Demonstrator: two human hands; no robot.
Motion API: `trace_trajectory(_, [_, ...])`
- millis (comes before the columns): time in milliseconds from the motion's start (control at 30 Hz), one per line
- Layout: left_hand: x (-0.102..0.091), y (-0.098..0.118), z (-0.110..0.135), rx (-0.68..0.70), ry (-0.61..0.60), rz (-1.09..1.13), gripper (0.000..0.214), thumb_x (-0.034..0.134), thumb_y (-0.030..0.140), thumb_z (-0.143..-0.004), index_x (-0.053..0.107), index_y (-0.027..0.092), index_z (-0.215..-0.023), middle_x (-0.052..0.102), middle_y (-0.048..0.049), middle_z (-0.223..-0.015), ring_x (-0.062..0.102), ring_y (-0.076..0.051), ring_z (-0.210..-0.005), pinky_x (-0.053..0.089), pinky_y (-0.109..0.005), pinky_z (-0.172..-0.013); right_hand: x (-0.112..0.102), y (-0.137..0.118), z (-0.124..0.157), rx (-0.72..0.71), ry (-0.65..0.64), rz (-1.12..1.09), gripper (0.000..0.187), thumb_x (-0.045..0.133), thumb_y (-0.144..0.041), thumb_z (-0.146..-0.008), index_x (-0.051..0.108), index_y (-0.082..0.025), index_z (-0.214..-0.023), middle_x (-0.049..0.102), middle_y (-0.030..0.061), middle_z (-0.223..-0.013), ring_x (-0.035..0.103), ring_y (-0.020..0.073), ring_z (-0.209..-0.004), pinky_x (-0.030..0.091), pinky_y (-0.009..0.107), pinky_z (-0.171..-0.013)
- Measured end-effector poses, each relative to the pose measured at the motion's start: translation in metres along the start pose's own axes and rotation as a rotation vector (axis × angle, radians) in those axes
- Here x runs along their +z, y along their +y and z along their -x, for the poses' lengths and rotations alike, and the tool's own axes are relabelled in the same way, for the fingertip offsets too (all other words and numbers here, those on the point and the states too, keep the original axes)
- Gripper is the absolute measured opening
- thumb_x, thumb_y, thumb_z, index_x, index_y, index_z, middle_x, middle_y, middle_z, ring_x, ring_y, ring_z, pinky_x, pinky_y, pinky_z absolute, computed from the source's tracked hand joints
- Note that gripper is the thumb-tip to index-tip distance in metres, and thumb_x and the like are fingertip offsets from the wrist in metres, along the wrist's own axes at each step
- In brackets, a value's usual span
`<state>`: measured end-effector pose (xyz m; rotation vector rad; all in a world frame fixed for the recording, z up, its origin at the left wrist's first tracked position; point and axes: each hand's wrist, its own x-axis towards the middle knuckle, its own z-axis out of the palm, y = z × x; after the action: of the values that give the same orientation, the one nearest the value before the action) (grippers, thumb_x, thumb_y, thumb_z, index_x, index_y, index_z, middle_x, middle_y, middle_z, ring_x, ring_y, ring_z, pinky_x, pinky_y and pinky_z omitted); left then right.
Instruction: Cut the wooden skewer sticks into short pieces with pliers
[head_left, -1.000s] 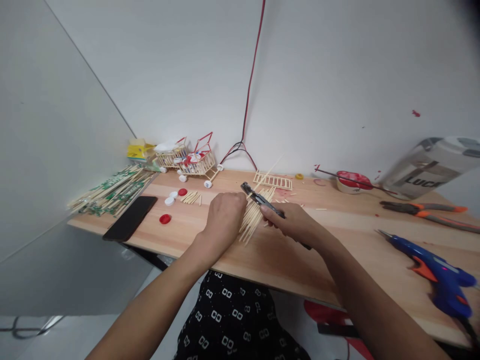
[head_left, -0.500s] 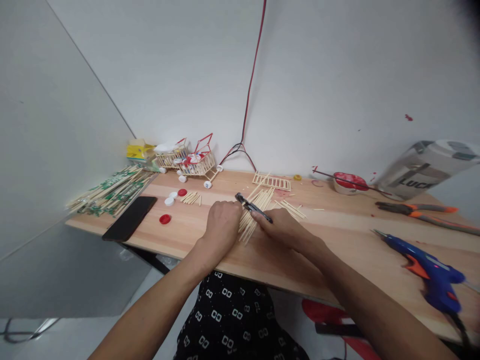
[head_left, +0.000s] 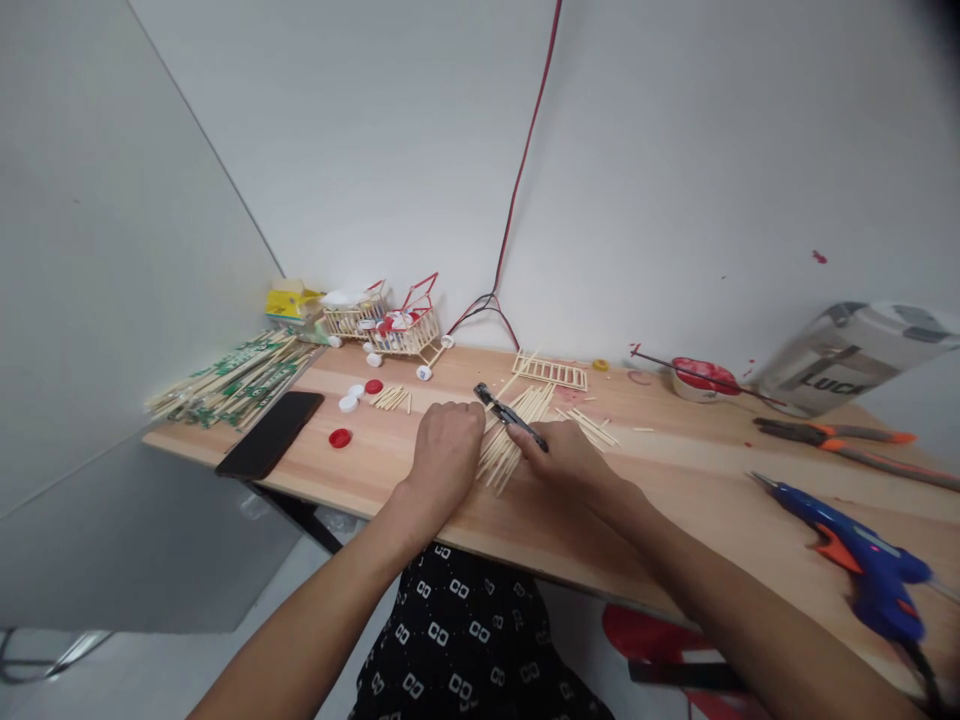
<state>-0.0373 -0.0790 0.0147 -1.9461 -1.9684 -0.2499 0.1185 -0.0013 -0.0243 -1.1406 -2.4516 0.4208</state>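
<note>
My left hand (head_left: 450, 442) is closed at the middle of the table, its fingertips hidden behind the knuckles. A long thin bamboo stick (head_left: 516, 374) runs from its fingers up and to the right. In my right hand (head_left: 562, 452) is a dark utility knife (head_left: 517, 422), lying across the stick close to my left hand. Beneath and between both hands a loose pile of bamboo sticks (head_left: 531, 404) is spread on the wooden table (head_left: 420, 480). More short sticks (head_left: 592, 428) lie just right of the pile, near a small ladder-like stick frame (head_left: 551, 372).
Left are a black phone (head_left: 271, 435), packaged sticks (head_left: 232, 385), bottle caps (head_left: 340, 438), cut sticks (head_left: 391, 399) and two small stick carts (head_left: 405, 330). Right are a blue glue gun (head_left: 855, 550), pliers (head_left: 825, 434), a cup of red paint (head_left: 701, 380) and a jar (head_left: 855, 360).
The view has shifted slightly, so the table's contents sit a little further right. Both hands keep the same hold, with the knife still against the stick.
</note>
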Motion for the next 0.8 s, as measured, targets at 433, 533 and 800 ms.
trace_trajectory(433, [0.007, -0.001, -0.004, 0.009, -0.016, 0.018, 0.02, 0.042, 0.005, -0.083, 0.061, 0.011, -0.08, 0.063, -0.012, -0.07, 0.063, -0.025, -0.074, 0.044, -0.033, -0.068, -0.005, -0.004, 0.001, 0.132, -0.06, 0.175, 0.066, 0.023, -0.068, -0.086, 0.056, -0.019, -0.057, 0.06, 0.0079, -0.057, 0.05, 0.0168, -0.052, 0.023, 0.027, -0.05])
trace_trajectory(533, [0.015, -0.003, -0.005, 0.009, -0.01, 0.044, 0.021, 0.041, 0.005, -0.083, 0.061, 0.012, -0.08, 0.063, -0.012, -0.07, 0.063, -0.026, -0.073, 0.044, -0.034, -0.067, -0.003, -0.002, -0.001, 0.132, -0.09, 0.145, 0.064, 0.028, -0.069, -0.084, 0.058, -0.018, -0.059, 0.062, 0.009, -0.06, 0.054, 0.0183, -0.055, 0.026, 0.027, -0.051])
trace_trajectory(800, [0.027, -0.004, -0.005, 0.041, 0.031, 0.101, 0.017, 0.043, 0.005, -0.082, 0.059, 0.012, -0.079, 0.062, -0.0115, -0.071, 0.061, -0.025, -0.074, 0.045, -0.035, -0.069, -0.024, -0.006, 0.005, 0.072, -0.339, -0.055, 0.039, 0.049, -0.056, -0.08, 0.058, -0.019, -0.07, 0.065, 0.0051, -0.068, 0.055, 0.018, -0.06, 0.033, 0.027, -0.054])
